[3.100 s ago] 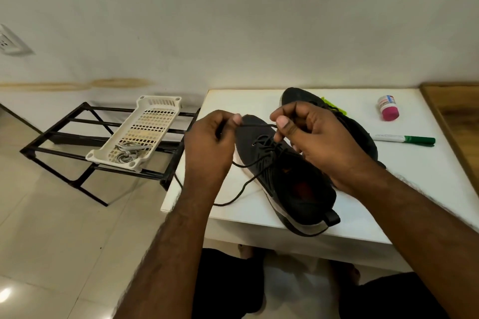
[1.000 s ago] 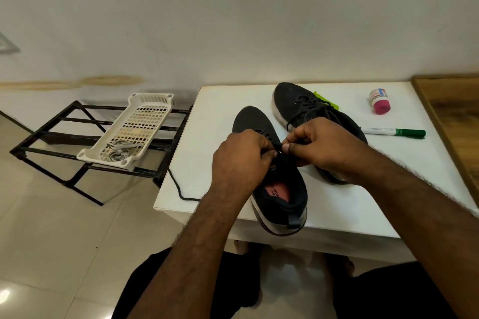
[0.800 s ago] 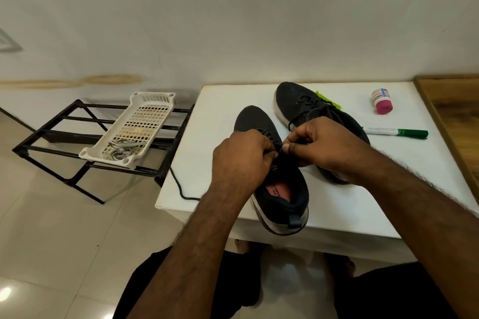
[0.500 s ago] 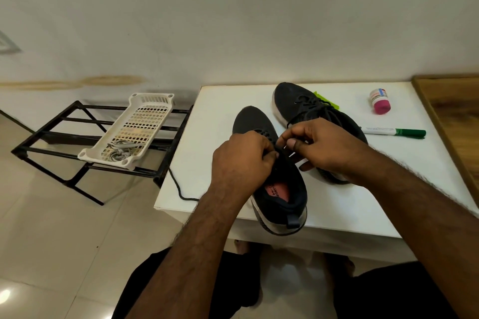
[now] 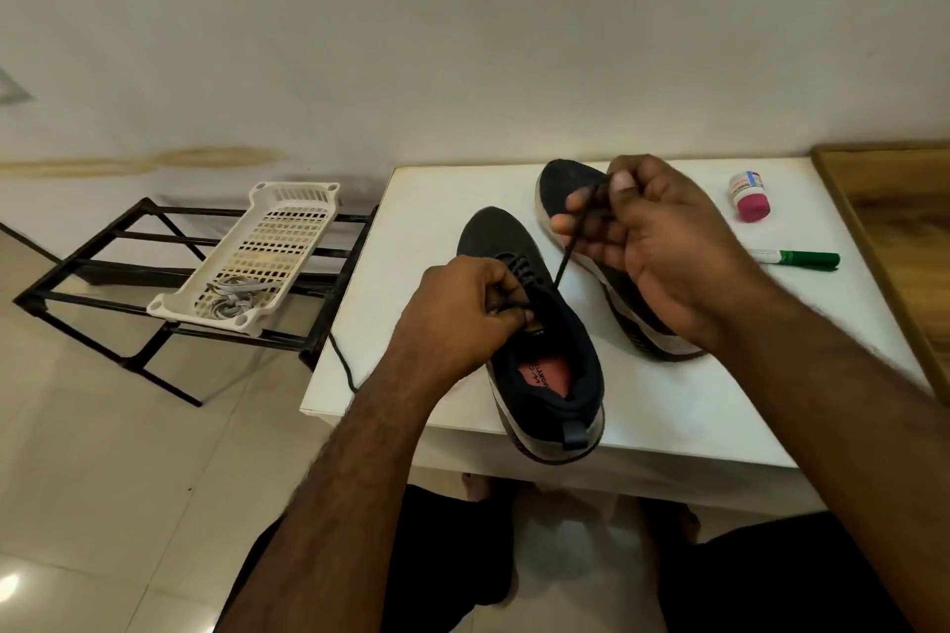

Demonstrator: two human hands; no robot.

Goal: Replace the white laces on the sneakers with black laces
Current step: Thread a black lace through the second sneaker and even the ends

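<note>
1. While drawn taut up and to the right from the upper eyelets, black lace pinched in the grip of right hand, thumb and fingers curled round it; probably to pull slack through after threading.
2. Near sneaker flat on the white desk, toe away, heel at the front edge; likely placed so for an open view of tongue and eyelets.
3. Left hand at the eyelet row, fingers curled, grip closed on the lace there, seemingly to steady the shoe against the pull.
4. Other end of the lace trailing off the desk's left edge, loose.
5. Second sneaker just behind, partly hidden by the right hand, black-laced as far as visible.
6. Pale laces heaped in a white basket on a black rack left of the desk, presumably the removed white ones, kept out of the way.
7. Green marker and small pink-capped bottle to the right, well apart from the work.
</note>
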